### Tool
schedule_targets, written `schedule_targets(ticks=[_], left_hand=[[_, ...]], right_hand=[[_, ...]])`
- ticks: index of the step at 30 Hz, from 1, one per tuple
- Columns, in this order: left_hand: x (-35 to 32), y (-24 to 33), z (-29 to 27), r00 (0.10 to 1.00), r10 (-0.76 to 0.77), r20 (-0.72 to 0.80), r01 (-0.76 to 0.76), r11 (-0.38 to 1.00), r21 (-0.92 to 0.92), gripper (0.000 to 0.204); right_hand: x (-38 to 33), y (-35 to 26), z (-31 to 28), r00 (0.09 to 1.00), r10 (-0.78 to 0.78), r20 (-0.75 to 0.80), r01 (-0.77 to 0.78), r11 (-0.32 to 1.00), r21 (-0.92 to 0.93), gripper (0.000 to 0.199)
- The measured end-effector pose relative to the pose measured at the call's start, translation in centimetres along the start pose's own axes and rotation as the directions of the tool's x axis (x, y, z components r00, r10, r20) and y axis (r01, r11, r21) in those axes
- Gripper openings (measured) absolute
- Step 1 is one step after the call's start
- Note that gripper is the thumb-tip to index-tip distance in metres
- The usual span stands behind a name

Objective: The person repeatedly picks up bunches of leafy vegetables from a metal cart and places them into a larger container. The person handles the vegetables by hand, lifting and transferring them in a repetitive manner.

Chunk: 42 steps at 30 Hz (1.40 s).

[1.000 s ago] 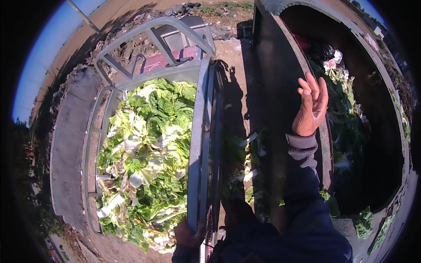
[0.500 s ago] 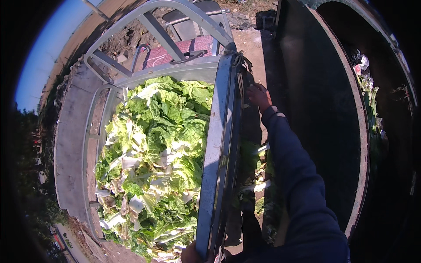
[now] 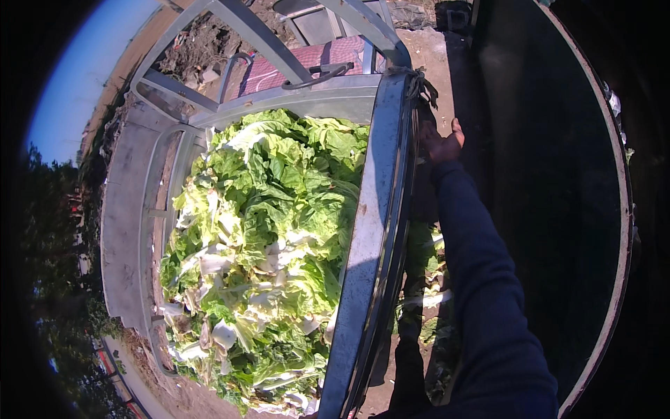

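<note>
A metal cart bed holds a heap of green and whitish cabbage leaves [image 3: 279, 202]. Along its right runs a metal side panel [image 3: 377, 202], with a dark cord [image 3: 422, 89] knotted at the far corner. Just below that knot, on the panel's outer side, is my right hand [image 3: 444, 144]. Its thumb stands apart and its fingers reach toward the panel, partly in shadow; I see nothing held, and whether the fingertips touch the panel I cannot tell. My left hand is outside the picture.
A large dark container wall [image 3: 551, 153] stands close on the right. Fallen leaves [image 3: 429, 297] lie on the ground between it and the cart. Beyond the bed are a bent metal frame [image 3: 258, 35] and a red checked seat cover [image 3: 303, 61]; a concrete wall [image 3: 122, 216] is at left.
The cart and leaves have shifted right in the picture. My right hand has turned, its thumb now sticking out. My left hand, earlier on the panel's near end, has dropped out of sight.
</note>
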State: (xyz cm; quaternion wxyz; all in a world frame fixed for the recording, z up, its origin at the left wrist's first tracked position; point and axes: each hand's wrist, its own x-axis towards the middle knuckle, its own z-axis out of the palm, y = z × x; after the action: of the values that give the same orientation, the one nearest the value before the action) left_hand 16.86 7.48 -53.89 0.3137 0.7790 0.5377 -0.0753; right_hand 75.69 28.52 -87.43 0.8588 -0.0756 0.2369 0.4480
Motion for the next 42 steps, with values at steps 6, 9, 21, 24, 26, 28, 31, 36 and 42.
schedule_targets(ticks=[6, 9, 21, 24, 26, 28, 31, 36, 42], left_hand=[[0.2, 0.0, -0.2, 1.0, -0.015, 0.024, 0.015, 1.0, -0.007, 0.04], [-0.2, -0.3, -0.4, 1.0, -0.008, 0.028, 0.009, 1.0, -0.007, 0.04], [-0.9, -0.3, -0.1, 1.0, 0.004, 0.031, -0.003, 1.0, -0.015, 0.041], [-0.9, -0.2, 0.2, 1.0, -0.01, 0.026, 0.011, 0.999, -0.033, 0.041], [-0.9, -0.5, 0.1, 1.0, -0.012, 0.021, 0.013, 0.999, -0.034, 0.041], [-0.9, -0.6, 0.0, 0.999, -0.024, 0.026, 0.025, 0.999, -0.035, 0.041], [-0.7, -0.8, 0.2, 0.999, -0.025, 0.03, 0.026, 0.999, -0.033, 0.041], [-0.6, -1.0, 0.2, 0.999, -0.018, 0.03, 0.019, 0.999, -0.035, 0.041], [-1.7, -2.3, 0.3, 1.0, 0.009, 0.0, -0.009, 1.0, -0.026, 0.041]], right_hand=[[0.2, -2.8, 3.9, 0.851, -0.51, -0.127, 0.505, 0.86, -0.071, 0.026], [-1.4, -3.0, 3.4, 0.915, -0.403, -0.024, 0.389, 0.896, -0.214, 0.017], [-4.9, -3.1, 3.9, 0.695, -0.58, 0.426, 0.028, -0.57, -0.821, 0.067], [-6.8, -1.9, 5.9, 0.695, -0.601, 0.395, -0.184, -0.679, -0.71, 0.085], [-7.9, -0.9, 7.0, 0.691, -0.633, 0.351, -0.286, -0.684, -0.671, 0.089], [-8.6, -0.1, 7.9, 0.662, -0.635, 0.399, -0.308, -0.715, -0.628, 0.09], [-8.1, 0.8, 8.7, 0.669, -0.592, 0.449, -0.274, -0.758, -0.591, 0.084], [-3.5, 0.1, 5.6, 0.644, -0.439, 0.626, 0.132, -0.743, -0.656, 0.07], [2.0, -3.7, -4.6, 0.667, -0.681, 0.304, 0.153, -0.274, -0.949, 0.04]])
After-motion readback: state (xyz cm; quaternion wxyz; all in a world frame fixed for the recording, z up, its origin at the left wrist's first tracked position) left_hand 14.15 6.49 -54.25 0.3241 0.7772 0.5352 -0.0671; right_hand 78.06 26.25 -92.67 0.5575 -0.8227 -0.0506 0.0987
